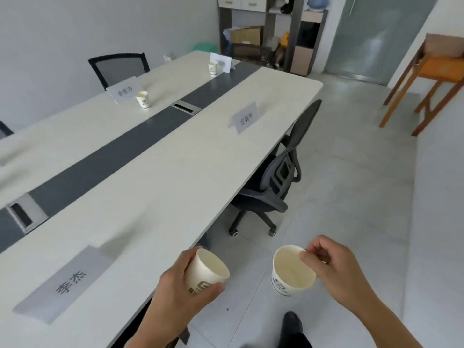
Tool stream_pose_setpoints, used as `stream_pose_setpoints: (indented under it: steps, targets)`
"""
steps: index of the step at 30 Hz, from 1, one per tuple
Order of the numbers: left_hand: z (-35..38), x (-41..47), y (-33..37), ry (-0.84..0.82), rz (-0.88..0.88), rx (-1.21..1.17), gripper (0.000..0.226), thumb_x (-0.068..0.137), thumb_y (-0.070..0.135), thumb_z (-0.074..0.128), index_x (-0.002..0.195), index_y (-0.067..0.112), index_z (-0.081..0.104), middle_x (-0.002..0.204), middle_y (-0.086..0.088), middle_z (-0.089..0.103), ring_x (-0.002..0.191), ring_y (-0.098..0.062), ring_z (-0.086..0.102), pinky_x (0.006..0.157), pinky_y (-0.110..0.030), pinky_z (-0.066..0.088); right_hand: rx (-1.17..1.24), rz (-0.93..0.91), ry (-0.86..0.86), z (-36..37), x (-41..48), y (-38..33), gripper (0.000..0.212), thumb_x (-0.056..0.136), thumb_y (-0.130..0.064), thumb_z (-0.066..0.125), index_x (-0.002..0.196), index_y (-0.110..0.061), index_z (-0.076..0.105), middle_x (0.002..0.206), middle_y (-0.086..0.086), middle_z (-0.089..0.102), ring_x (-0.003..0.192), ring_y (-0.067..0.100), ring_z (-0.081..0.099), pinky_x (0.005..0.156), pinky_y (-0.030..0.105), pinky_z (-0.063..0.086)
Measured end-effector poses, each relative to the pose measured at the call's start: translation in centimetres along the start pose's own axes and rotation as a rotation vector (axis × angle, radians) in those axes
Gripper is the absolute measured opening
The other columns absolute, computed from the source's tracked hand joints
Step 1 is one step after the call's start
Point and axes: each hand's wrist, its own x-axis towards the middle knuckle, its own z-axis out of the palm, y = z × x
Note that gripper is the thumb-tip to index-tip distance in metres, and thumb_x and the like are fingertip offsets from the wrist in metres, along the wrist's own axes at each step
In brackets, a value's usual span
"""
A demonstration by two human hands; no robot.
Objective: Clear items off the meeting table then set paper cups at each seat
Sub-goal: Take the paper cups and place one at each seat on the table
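My left hand [175, 285] grips a white paper cup [209, 268] round its side, just off the near edge of the long meeting table [155, 172]. A second paper cup [291, 271] hangs over the floor to the right, pinched at its rim by my right hand [334, 270]. Two more cups stand on the table's far side: one [143, 99] beside a name card [123, 91], another [213, 67] by the name card [222, 62] at the far end. Name cards without a cup lie at the near seat [67, 285] and further along the right side [244, 118].
A black office chair [278, 172] is pushed under the table's right side, and another chair [120, 67] stands behind the far side. Cable hatches [22, 214] sit in the table's dark centre strip. Shelving [266, 33] and a wooden stand [431, 79] line the back. Tiled floor lies to the right.
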Motion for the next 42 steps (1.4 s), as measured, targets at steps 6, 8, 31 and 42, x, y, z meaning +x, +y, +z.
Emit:
stream_pose_setpoints:
  steps: [6, 8, 31, 42]
  targets:
    - [0.6, 5.7, -0.3, 0.268, -0.178, -0.027, 0.06, 0.062, 0.024, 0.088, 0.112, 0.031, 0.055, 0.092, 0.008, 0.069, 0.085, -0.009, 0.063, 0.054, -0.007, 0.049, -0.076, -0.161, -0.223, 0.7, 14.3, -2.2, 0.02, 0.084, -0.013, 0.07, 0.068, -0.016, 0.059, 0.066, -0.008, 0.064, 0.058, 0.003, 0.055, 0.055, 0.015, 0.044]
    - [1.4, 8.0, 0.7, 0.335, -0.227, -0.057, 0.061, 0.06, 0.024, 0.089, 0.112, 0.028, 0.057, 0.092, 0.006, 0.069, 0.084, -0.012, 0.064, 0.052, -0.006, 0.048, -0.091, -0.204, -0.285, 0.7, 18.9, -3.1, 0.018, 0.084, -0.015, 0.07, 0.069, -0.017, 0.059, 0.068, -0.008, 0.065, 0.06, 0.005, 0.057, 0.057, 0.016, 0.044]
    - [-5.1, 9.0, -5.6, 0.971, -0.641, -0.338, 0.064, 0.051, 0.048, 0.082, 0.109, 0.035, 0.056, 0.086, 0.003, 0.071, 0.081, -0.007, 0.066, 0.059, -0.014, 0.053, -0.299, -0.69, -0.94, 34.5, 32.1, -25.1, 0.021, 0.088, -0.025, 0.065, 0.071, -0.019, 0.054, 0.064, -0.007, 0.058, 0.059, 0.013, 0.051, 0.06, 0.029, 0.042]
    - [-10.1, 5.5, -12.0, 1.167, -0.751, -0.451, 0.064, 0.051, 0.05, 0.08, 0.108, 0.036, 0.056, 0.093, 0.019, 0.068, 0.079, -0.005, 0.067, 0.066, -0.014, 0.052, -0.515, -0.669, -1.039, 58.7, 26.0, -26.8, 0.012, 0.088, -0.028, 0.056, 0.083, -0.016, 0.054, 0.08, 0.001, 0.064, 0.076, 0.026, 0.071, 0.066, 0.037, 0.051]
